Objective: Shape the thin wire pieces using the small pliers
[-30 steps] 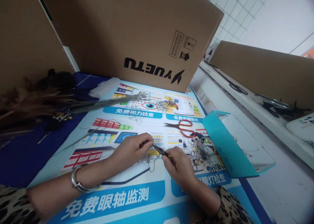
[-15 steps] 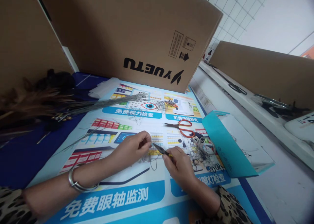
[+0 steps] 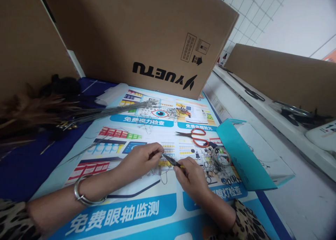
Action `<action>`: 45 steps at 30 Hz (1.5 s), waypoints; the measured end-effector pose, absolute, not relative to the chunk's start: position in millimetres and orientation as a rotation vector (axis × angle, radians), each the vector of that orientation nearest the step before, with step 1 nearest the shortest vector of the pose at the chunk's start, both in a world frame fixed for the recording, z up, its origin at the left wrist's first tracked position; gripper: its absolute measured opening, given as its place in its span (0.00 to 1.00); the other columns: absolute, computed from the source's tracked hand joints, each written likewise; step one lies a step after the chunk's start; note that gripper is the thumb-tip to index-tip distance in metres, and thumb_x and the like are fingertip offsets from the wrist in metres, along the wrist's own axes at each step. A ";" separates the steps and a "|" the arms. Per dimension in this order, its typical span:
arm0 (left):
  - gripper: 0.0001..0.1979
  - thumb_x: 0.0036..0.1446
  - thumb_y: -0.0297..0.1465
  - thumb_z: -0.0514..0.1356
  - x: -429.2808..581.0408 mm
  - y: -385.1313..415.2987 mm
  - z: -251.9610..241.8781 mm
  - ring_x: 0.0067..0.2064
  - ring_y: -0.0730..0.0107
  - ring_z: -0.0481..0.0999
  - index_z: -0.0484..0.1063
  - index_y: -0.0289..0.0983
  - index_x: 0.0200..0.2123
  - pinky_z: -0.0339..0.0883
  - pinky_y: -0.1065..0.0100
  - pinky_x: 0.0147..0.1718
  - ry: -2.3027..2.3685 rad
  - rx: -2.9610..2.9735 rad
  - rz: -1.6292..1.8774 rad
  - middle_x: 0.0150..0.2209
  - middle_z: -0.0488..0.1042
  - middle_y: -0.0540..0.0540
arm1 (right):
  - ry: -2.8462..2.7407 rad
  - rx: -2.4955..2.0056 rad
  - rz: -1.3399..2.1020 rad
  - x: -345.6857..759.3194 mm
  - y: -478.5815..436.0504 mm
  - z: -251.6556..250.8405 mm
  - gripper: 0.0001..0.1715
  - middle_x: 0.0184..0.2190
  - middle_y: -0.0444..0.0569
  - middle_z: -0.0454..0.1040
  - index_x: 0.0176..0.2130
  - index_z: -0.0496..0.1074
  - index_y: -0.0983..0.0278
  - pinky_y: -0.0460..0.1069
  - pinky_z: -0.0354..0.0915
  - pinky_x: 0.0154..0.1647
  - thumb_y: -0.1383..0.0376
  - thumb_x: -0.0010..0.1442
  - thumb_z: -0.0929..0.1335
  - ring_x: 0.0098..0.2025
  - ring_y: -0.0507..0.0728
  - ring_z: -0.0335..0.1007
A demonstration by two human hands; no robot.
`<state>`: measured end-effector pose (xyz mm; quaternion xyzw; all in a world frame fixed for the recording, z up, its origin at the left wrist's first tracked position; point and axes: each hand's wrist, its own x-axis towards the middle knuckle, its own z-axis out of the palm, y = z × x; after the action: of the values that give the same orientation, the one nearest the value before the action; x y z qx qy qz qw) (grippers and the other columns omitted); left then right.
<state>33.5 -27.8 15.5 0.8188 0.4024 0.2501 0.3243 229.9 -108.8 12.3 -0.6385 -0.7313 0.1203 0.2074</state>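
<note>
My left hand [image 3: 148,156] is closed in a pinch on thin wire, of which a loop [image 3: 164,177] hangs below the fingers. Wrapped in my right hand [image 3: 193,178] is a pair of pliers [image 3: 171,160] with dark pointed jaws. The tips of the jaws meet the wire right at my left fingertips; whether they grip it is too small to tell. Beyond my right hand lie scissors [image 3: 198,137] with orange-red handles. To its right is a heap of wire pieces and small dark rings [image 3: 216,168], with a coil of wire [image 3: 222,156] on top.
An open turquoise box [image 3: 245,159] holds some wire bits at the right. A large cardboard box [image 3: 147,33] stands at the back. Long thin wires [image 3: 118,109] and brown feathery material [image 3: 28,110] lie on the left. A printed poster sheet [image 3: 126,212] covers the table.
My left hand has shifted very slightly, its fingertips still at the plier tips. My right hand with the pliers stays almost in place.
</note>
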 end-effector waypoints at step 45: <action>0.10 0.58 0.31 0.50 33.6 -23.5 14.9 0.32 0.70 0.66 0.65 0.37 0.27 0.57 0.71 0.31 0.867 2.174 0.682 0.28 0.67 0.51 | -2.013 -1.787 0.319 229.4 -110.1 10.4 0.09 0.34 0.47 0.70 0.37 0.68 0.62 0.46 0.59 0.36 0.61 0.59 0.62 0.37 0.55 0.66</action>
<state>33.6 -23.5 14.9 0.8371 0.3337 0.2626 0.3449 229.4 -110.1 10.4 -0.6439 -0.7255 0.1150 0.2141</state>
